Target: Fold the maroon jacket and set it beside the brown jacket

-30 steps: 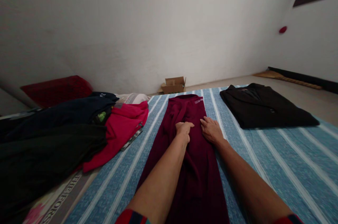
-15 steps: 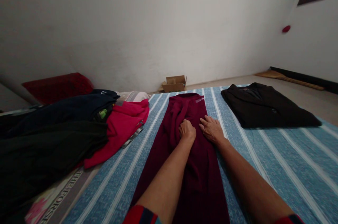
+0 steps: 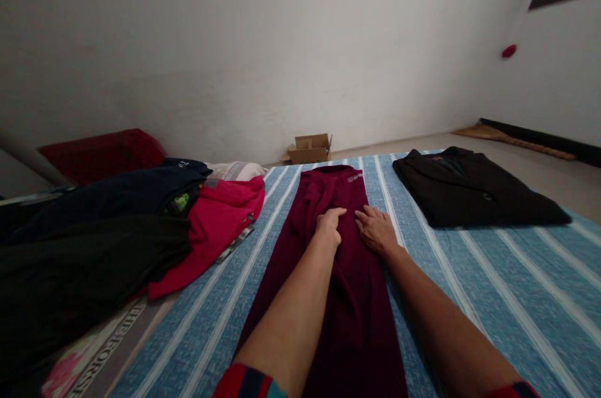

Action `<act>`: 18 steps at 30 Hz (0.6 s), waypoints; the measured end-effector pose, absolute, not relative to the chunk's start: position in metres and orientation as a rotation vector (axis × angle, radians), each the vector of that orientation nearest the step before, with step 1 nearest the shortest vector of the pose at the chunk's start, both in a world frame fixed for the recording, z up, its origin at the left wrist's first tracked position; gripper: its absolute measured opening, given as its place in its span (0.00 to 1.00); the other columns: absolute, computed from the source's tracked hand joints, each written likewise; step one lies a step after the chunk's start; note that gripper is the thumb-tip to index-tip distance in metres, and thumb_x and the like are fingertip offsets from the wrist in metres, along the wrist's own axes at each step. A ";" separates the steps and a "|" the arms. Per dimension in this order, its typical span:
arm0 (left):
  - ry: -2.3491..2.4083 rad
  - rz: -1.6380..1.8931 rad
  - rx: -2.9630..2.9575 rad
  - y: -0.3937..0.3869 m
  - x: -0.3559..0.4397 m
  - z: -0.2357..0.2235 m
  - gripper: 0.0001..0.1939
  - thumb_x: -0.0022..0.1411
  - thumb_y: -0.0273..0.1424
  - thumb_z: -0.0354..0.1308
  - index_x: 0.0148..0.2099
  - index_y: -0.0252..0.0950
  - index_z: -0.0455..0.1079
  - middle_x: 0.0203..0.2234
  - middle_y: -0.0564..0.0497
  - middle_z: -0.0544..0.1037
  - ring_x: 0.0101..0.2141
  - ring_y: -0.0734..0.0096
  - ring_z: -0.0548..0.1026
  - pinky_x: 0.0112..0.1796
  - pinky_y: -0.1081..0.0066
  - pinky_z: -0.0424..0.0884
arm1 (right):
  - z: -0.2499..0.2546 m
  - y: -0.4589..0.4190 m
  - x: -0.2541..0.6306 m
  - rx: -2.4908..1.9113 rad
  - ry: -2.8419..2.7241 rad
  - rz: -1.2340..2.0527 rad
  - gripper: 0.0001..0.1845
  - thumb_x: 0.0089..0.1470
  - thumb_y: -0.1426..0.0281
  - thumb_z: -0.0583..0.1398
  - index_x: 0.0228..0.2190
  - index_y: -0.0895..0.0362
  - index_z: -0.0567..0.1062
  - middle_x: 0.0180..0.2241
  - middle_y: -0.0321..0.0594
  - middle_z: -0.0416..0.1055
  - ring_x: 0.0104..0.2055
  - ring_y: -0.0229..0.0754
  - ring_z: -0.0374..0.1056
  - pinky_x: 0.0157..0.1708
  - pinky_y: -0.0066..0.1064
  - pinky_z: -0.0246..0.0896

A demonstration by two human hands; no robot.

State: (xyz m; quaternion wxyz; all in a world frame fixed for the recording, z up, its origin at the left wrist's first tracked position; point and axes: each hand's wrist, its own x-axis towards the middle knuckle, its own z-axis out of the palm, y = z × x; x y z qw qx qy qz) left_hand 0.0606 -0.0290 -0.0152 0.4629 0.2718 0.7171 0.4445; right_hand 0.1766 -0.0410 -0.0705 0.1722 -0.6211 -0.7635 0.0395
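A long maroon garment (image 3: 328, 298) lies folded lengthwise down the middle of a blue striped bedsheet (image 3: 493, 285). My left hand (image 3: 330, 224) rests on its upper middle, fingers curled and pinching a fold of the cloth. My right hand (image 3: 377, 229) lies flat beside it on the garment's right edge, fingers stretched out and pressing the fabric down. The two hands almost touch.
A folded black garment (image 3: 474, 188) lies on the sheet at the right. A loose heap of black, navy and red clothes (image 3: 141, 223) covers the left side. A small cardboard box (image 3: 310, 149) stands on the floor by the wall, a red cushion (image 3: 103, 151) at far left.
My left hand has shifted slightly over the maroon cloth, from a fist to fingers reaching forward on the fold. The right hand has stayed flat in place.
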 end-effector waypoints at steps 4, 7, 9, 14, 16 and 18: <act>1.527 1.113 0.412 -0.019 0.060 -0.010 0.06 0.48 0.27 0.61 0.30 0.30 0.72 0.21 0.47 0.76 0.22 0.64 0.75 0.29 0.65 0.74 | -0.072 -0.040 0.177 -1.766 -2.160 0.127 0.22 0.61 0.63 0.43 0.53 0.50 0.65 0.57 0.42 0.57 0.59 0.48 0.50 0.54 0.43 0.42; 1.445 1.120 0.292 -0.016 0.060 -0.010 0.04 0.48 0.26 0.61 0.29 0.30 0.71 0.20 0.46 0.76 0.22 0.64 0.75 0.29 0.63 0.74 | -0.073 -0.039 0.177 -1.767 -2.151 0.129 0.22 0.61 0.63 0.43 0.53 0.49 0.65 0.58 0.41 0.57 0.59 0.48 0.50 0.55 0.43 0.42; 1.427 1.121 0.247 -0.016 0.061 -0.012 0.03 0.47 0.24 0.61 0.28 0.31 0.71 0.20 0.47 0.75 0.22 0.64 0.75 0.29 0.63 0.75 | -0.073 -0.039 0.177 -1.767 -2.145 0.127 0.22 0.61 0.63 0.44 0.53 0.49 0.65 0.58 0.41 0.57 0.59 0.48 0.50 0.55 0.42 0.42; 1.463 1.158 0.235 -0.013 0.063 -0.018 0.04 0.42 0.20 0.61 0.23 0.31 0.69 0.17 0.48 0.74 0.20 0.64 0.74 0.26 0.64 0.74 | -0.073 -0.039 0.176 -1.767 -2.141 0.113 0.22 0.61 0.64 0.44 0.53 0.50 0.65 0.58 0.41 0.57 0.59 0.48 0.51 0.54 0.42 0.43; 1.504 1.219 0.264 -0.012 0.064 -0.021 0.05 0.40 0.19 0.61 0.21 0.31 0.68 0.17 0.50 0.73 0.20 0.66 0.73 0.25 0.66 0.73 | -0.073 -0.039 0.177 -1.771 -2.145 0.112 0.22 0.61 0.64 0.44 0.53 0.50 0.65 0.58 0.41 0.57 0.59 0.48 0.51 0.54 0.42 0.43; 1.558 1.312 0.309 -0.011 0.065 -0.024 0.07 0.38 0.18 0.61 0.20 0.32 0.66 0.15 0.52 0.71 0.19 0.68 0.72 0.24 0.68 0.71 | -0.072 -0.039 0.177 -1.769 -2.149 0.115 0.22 0.61 0.64 0.44 0.53 0.51 0.65 0.58 0.42 0.58 0.59 0.48 0.51 0.54 0.41 0.43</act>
